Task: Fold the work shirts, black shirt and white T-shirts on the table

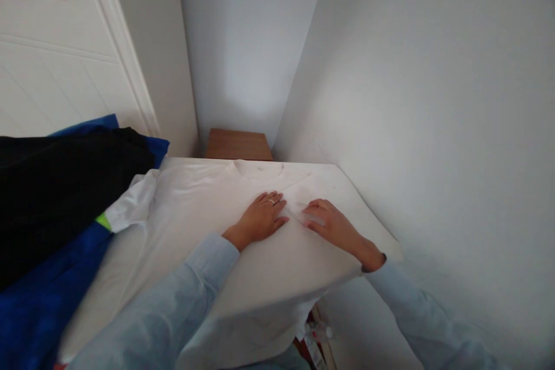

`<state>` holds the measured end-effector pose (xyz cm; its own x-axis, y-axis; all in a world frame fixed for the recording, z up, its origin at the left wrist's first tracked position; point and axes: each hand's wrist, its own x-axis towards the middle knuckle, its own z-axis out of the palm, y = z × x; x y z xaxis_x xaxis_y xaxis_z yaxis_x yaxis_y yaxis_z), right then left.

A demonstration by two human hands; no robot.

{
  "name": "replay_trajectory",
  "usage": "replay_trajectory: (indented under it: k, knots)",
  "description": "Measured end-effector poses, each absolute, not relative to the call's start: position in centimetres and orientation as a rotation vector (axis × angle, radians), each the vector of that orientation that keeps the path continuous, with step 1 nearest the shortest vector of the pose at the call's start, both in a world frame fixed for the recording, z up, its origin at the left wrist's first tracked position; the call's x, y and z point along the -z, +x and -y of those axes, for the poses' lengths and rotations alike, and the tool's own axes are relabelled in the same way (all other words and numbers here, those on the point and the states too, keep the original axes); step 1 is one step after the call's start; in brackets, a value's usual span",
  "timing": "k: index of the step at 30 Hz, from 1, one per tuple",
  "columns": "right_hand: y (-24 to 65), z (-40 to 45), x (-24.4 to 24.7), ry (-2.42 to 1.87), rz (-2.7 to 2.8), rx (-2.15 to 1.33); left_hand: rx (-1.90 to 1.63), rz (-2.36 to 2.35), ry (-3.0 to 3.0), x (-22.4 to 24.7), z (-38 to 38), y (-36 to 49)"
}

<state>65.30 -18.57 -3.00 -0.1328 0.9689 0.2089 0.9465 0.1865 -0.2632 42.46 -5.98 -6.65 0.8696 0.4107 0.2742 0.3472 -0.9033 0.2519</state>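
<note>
A white T-shirt [191, 231] lies spread over a white table, its neckline toward the far edge and its lower part hanging over the near edge. My left hand [261, 217], with a ring on one finger, rests flat on the shirt's chest, right of its middle. Just to the right, my right hand [332, 224] is at the shirt's right sleeve area, beside a crease line. Its fingers are bent and its thumb is apart from them. Whether those fingertips touch the fabric is hard to tell. The shirt's left sleeve [134, 202] lies against a clothes pile.
Black clothing [73, 185] and blue clothing [56, 300] are heaped on the left. A white panelled cabinet [56, 69] stands behind them. Beyond the table is a brown wooden box-like piece [238, 144]. A wall [433, 98] borders the table's right side.
</note>
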Motion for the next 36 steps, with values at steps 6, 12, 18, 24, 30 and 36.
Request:
replay_trajectory:
  k: [6,12,18,24,30,36]
  knots:
    - [63.8,22.2,3.0,-2.026,2.126,-0.028,-0.458,-0.597,2.849,6.8,5.9,42.5]
    - [63.0,21.6,1.7,-2.009,1.889,-0.194,-0.469,-0.616,2.817,6.8,5.9,42.4]
    - [64.1,21.4,0.7,-1.874,1.762,-0.606,-0.479,-0.614,2.818,6.6,6.0,42.4]
    - [65.5,18.1,1.5,-1.803,1.752,-0.189,-0.502,-0.568,2.860,6.5,6.1,42.1]
    - [68.6,9.8,4.9,-1.844,2.146,-0.123,-0.519,-0.569,2.889,6.6,6.2,42.1]
    - [72.7,7.4,8.3,-1.967,2.061,0.004,-0.497,-0.594,2.876,6.3,6.5,42.0]
